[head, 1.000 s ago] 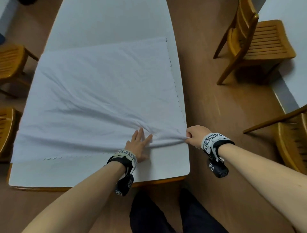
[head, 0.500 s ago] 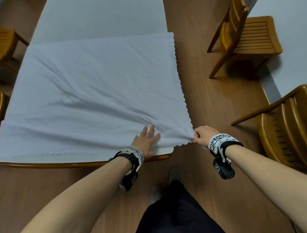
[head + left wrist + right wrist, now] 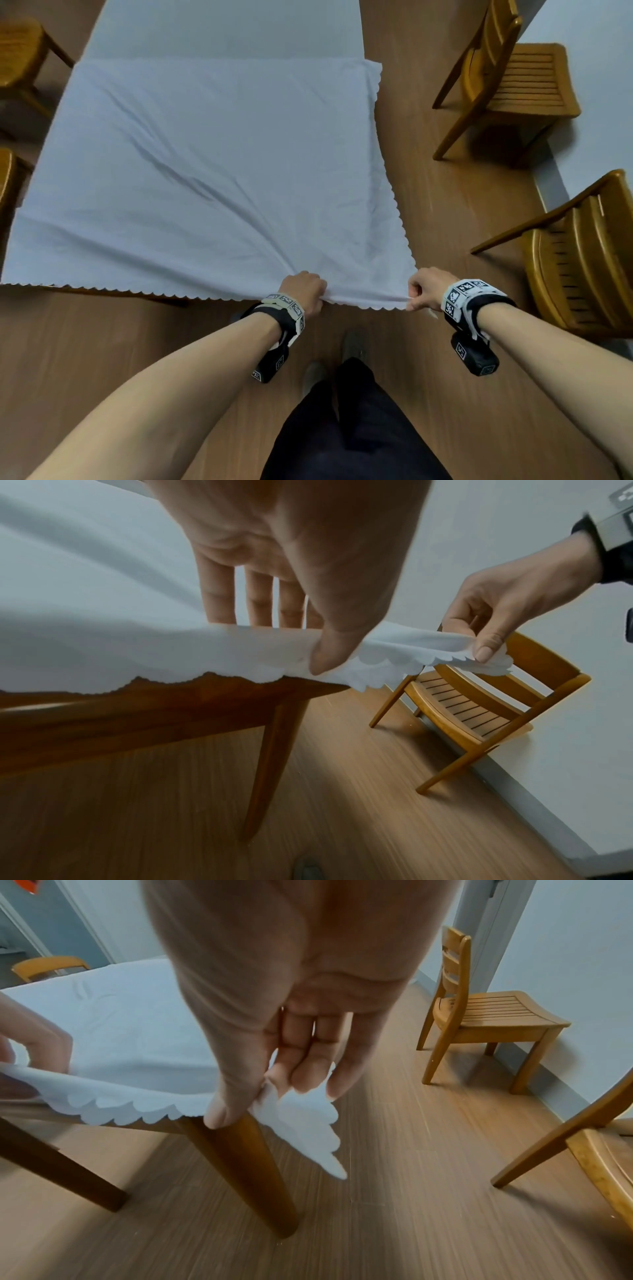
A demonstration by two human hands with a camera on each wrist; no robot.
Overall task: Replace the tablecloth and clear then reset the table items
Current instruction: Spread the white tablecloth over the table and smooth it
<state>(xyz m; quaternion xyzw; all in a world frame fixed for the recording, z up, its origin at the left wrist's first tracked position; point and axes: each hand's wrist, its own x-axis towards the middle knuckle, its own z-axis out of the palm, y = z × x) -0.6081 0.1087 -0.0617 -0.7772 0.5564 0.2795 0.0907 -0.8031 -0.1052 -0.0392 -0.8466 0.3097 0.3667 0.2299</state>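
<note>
White tablecloth (image 3: 212,178) pinched by both hands' fingers (image 3: 219,599).

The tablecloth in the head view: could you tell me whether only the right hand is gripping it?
No, the left hand pinches the tablecloth along its scalloped near edge, while the right hand pinches its near corner.

We see a wood-plank floor (image 3: 428,178) running under everything. At two o'clock a slatted wooden chair (image 3: 513,85) stands against a pale wall (image 3: 599,68), and another wooden chair (image 3: 582,267) sits at three o'clock. At ten o'clock two more chair seats (image 3: 20,51) edge in. Soft, even light, faint shadows under the chairs
</note>
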